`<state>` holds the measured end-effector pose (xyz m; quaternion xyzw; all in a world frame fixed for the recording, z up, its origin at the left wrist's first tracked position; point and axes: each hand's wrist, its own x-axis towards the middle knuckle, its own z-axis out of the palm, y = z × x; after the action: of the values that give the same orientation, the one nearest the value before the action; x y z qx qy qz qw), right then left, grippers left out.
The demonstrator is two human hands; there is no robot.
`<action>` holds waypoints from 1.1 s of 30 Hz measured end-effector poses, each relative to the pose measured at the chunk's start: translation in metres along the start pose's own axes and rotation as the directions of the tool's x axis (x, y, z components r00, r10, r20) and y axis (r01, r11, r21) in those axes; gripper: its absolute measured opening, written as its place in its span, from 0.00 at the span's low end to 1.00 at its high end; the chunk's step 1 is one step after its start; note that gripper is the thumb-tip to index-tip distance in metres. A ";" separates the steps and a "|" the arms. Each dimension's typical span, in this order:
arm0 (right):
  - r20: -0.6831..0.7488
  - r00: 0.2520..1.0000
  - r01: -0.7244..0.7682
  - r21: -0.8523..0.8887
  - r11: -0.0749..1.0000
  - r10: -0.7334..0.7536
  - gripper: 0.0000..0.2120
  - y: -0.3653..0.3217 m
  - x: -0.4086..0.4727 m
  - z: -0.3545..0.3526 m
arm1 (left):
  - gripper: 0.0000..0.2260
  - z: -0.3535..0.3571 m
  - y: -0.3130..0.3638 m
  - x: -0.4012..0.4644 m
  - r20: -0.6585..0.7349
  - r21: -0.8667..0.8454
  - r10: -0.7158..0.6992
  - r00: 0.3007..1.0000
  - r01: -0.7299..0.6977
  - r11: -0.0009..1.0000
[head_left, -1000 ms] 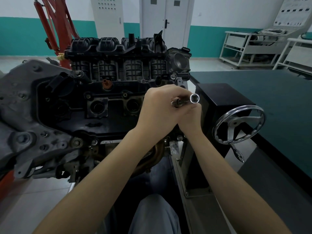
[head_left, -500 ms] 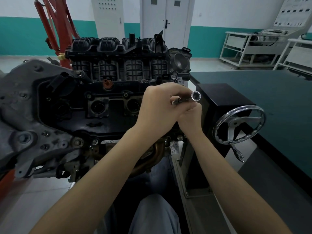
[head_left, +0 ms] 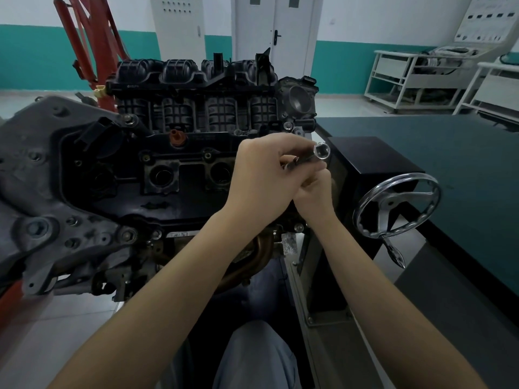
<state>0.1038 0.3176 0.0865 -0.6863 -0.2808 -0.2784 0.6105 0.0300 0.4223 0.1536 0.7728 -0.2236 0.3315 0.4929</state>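
While both forearms reach up from the bottom of the frame, the two hands meet just right of centre, in front of the engine (head_left: 168,175). The left hand (head_left: 261,178) lies on top, its fingers curled round the thin shaft of a socket wrench (head_left: 309,158), clamped on it. The tool points up and to the right, and its shiny open socket end sticks out past the fingertips, facing the camera, clear of the engine. The right hand (head_left: 314,195) sits just under the left and touches it, with its fingers bent upward towards the shaft. Their tips are hidden, so I cannot tell whether it grips the tool or only steadies it.

Behind the hands, the black ribbed manifold (head_left: 196,91) crosses the top of the engine in the upper middle. A chrome hand wheel (head_left: 396,206) stands to the right of the hands, fixed on a black box (head_left: 373,158) at the edge of a dark green table (head_left: 449,153). A red hoist (head_left: 90,46) rises at the upper left, white racks (head_left: 415,77) stand at the upper right, and the person's grey trousers (head_left: 252,357) show at the bottom centre.
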 end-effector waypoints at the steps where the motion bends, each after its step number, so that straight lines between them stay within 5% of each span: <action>1: 0.000 1.000 -0.010 -0.005 1.000 0.010 0.13 0.001 0.000 0.000 | 0.09 -0.001 0.000 0.000 0.040 -0.029 -0.009 0.999 0.010 1.000; 5: -0.072 0.995 -0.070 -0.014 0.997 0.069 0.13 -0.005 0.001 0.001 | 0.11 0.000 -0.002 0.001 0.147 -0.105 -0.012 0.989 0.028 0.994; 11: -0.065 0.997 -0.033 0.022 0.999 0.035 0.04 -0.008 0.001 0.003 | 0.08 0.004 -0.005 -0.003 0.021 -0.024 0.062 0.998 -0.062 0.998; 17: -0.062 0.998 -0.014 0.000 1.000 0.014 0.07 -0.009 -0.002 0.002 | 0.11 0.000 -0.006 -0.001 0.177 -0.145 0.005 0.984 0.021 0.989; 25: -0.043 0.999 -0.020 -0.012 1.000 0.019 0.13 0.004 -0.001 -0.001 | 0.09 0.002 -0.006 -0.002 0.070 -0.096 -0.003 0.998 0.009 0.995; 29: -0.064 0.998 -0.013 -0.042 0.999 0.010 0.06 0.000 -0.002 0.000 | 0.12 -0.001 -0.008 -0.001 0.186 -0.182 -0.017 0.982 0.051 0.982; 33: -0.047 0.999 0.018 0.013 1.000 -0.017 0.05 -0.004 0.000 0.002 | 0.10 0.003 -0.008 -0.002 0.070 -0.076 -0.016 0.997 0.021 0.997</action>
<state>0.1010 0.3200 0.0887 -0.6730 -0.2743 -0.2979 0.6189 0.0345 0.4230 0.1467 0.7664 -0.2458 0.2911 0.5172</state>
